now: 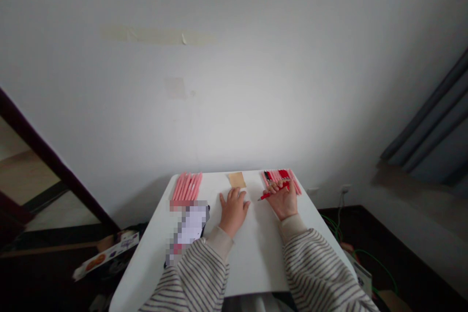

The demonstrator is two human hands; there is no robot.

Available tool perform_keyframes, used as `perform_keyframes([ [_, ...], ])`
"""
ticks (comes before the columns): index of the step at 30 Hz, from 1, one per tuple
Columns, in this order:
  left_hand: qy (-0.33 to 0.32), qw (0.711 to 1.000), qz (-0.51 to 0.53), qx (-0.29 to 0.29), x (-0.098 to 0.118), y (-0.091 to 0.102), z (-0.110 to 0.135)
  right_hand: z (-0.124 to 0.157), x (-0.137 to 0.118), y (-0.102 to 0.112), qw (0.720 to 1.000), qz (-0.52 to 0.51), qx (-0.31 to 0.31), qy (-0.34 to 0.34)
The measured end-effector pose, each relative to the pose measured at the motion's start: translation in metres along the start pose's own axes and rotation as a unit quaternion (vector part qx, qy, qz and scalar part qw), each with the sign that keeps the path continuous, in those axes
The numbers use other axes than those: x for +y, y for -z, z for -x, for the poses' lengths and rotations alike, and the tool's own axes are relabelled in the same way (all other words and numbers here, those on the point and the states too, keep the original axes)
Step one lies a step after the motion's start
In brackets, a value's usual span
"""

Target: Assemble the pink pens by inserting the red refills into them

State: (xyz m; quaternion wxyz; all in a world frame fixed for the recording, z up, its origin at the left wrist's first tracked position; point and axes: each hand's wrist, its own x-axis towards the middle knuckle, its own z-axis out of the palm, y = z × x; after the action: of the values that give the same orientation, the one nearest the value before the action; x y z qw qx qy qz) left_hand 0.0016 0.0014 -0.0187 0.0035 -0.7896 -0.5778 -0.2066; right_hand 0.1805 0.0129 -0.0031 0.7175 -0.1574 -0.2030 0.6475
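Observation:
My right hand (283,201) is closed around a red pen (272,193) that points left, just in front of a pile of red and pink pens (281,178) at the table's far right. My left hand (233,209) lies flat on the white table (256,253) with its fingers spread, holding nothing. A small tan paper piece (237,180) lies just beyond its fingertips. A row of pink pens (187,187) lies at the far left of the table.
A blurred flat object (188,231) lies on the table to the left of my left arm. The table stands against a white wall. A printed box (106,255) lies on the floor at left, green cables (365,253) at right, and grey curtains (435,136).

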Motion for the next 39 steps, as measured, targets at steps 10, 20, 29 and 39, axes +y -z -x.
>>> perform_keyframes([
  [10,-0.002,1.0,0.005,0.008,-0.001,-0.001,0.0,0.001,-0.002,-0.001,1.0,-0.019,-0.002,-0.004],
  [20,-0.006,1.0,0.021,0.011,-0.002,-0.001,0.0,-0.001,0.0,0.001,1.0,-0.01,-0.001,0.002],
  [29,0.007,0.999,0.036,0.01,-0.001,0.002,0.0,-0.007,0.004,0.008,0.999,-0.004,0.049,0.016],
  [39,0.071,0.995,-0.02,0.067,-0.009,0.007,-0.007,-0.008,0.006,0.006,0.99,0.107,0.044,0.086],
])
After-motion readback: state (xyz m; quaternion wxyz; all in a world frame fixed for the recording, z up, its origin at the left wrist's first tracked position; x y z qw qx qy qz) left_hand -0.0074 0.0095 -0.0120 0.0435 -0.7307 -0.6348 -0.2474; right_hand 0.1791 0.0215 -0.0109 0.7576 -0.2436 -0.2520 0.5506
